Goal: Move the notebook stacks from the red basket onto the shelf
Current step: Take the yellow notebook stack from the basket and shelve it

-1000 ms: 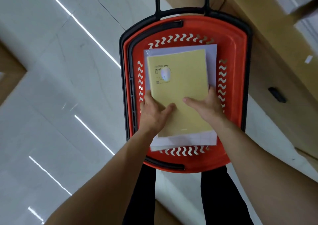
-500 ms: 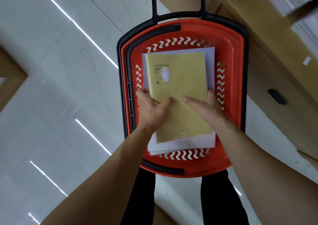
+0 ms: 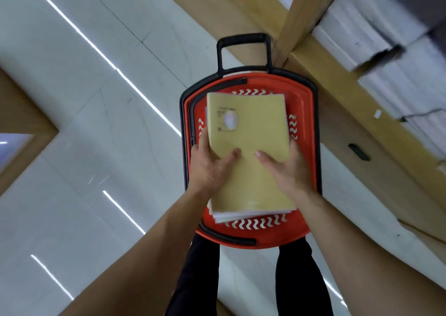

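A person stood on a pale tiled floor (image 3: 96,127) beside a wooden shelf (image 3: 337,98), whose boards carried white stacks (image 3: 391,57), and bent over a red basket (image 3: 305,122) with a black pull handle (image 3: 242,41), set just beside the shelf's base. The notebook stack (image 3: 251,151), a yellow cover on top with white-edged books beneath, was above the basket's well and inside its rim. It appeared to be raised off the bottom, though it could not be told whether the lowest white books belonged to the held pile or lay in the basket. The left hand (image 3: 208,170) gripped the stack's left edge and the right hand (image 3: 290,174) its right edge, each with fingers wrapped round the side and their tips out of sight. The left thumb (image 3: 231,155) and the right thumb (image 3: 264,157) pressed flat on the cover. Both grips sat on the near half of the pile, so the far end was likely to sag or fan. The lift would probably go best with the pile kept level and squeezed between thumbs and fingers so the slick covers did not slide. It should come straight up past the rim and handle, then swing right toward a bare stretch of the shelf.
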The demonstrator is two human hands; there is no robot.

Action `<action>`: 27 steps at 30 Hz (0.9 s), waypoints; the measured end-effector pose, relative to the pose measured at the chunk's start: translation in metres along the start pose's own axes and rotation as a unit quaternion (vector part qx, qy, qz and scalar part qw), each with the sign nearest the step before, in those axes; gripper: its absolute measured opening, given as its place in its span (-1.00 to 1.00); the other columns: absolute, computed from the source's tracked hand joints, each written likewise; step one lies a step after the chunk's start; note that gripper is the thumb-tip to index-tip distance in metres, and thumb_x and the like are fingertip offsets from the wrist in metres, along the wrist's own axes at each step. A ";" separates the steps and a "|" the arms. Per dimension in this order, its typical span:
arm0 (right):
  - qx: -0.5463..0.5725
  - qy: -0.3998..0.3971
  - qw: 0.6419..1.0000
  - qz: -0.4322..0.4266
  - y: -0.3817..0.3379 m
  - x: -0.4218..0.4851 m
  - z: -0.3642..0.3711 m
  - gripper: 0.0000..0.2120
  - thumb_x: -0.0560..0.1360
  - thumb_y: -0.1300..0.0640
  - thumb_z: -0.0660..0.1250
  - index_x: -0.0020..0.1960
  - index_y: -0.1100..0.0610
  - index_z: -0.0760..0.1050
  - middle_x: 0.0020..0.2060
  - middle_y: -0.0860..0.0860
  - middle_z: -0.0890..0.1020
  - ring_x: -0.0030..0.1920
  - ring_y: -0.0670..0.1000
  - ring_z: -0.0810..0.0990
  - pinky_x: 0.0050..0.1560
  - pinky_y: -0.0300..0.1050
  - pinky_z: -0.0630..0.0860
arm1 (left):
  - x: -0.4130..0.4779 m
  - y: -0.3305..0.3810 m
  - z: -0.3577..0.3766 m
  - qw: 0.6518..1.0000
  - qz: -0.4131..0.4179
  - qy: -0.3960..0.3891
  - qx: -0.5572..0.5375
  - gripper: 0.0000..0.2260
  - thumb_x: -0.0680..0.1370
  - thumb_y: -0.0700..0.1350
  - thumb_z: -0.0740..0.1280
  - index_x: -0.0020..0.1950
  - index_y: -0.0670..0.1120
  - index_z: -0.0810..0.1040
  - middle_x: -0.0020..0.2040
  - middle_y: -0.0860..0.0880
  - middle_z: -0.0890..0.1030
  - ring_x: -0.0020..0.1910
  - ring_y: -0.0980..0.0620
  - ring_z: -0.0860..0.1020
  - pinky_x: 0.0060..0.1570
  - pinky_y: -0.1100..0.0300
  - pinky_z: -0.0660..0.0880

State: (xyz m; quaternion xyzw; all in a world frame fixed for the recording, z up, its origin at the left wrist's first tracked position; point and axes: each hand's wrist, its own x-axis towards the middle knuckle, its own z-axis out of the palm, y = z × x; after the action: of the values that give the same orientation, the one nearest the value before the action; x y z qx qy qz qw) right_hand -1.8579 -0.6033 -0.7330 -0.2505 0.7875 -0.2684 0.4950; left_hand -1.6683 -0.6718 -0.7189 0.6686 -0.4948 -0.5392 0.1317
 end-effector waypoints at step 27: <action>0.023 0.201 0.974 -0.099 -0.240 -0.202 -0.239 -0.21 0.18 -0.50 0.43 0.30 -0.13 0.48 0.08 -0.06 0.64 0.07 -0.03 0.63 0.09 0.05 0.61 | -0.169 0.353 -0.060 0.968 0.233 -0.096 0.007 -0.46 0.39 0.15 0.53 0.32 0.17 0.45 0.10 0.10 0.67 0.00 0.12 0.68 -0.05 0.06 0.66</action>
State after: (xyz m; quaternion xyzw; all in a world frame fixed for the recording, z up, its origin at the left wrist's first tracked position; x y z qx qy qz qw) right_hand -1.9675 -0.6037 -0.3539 -0.2565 0.8357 -0.3789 0.3036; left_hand -1.7882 -0.7255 -0.3456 0.4812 -0.6507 -0.5519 0.2012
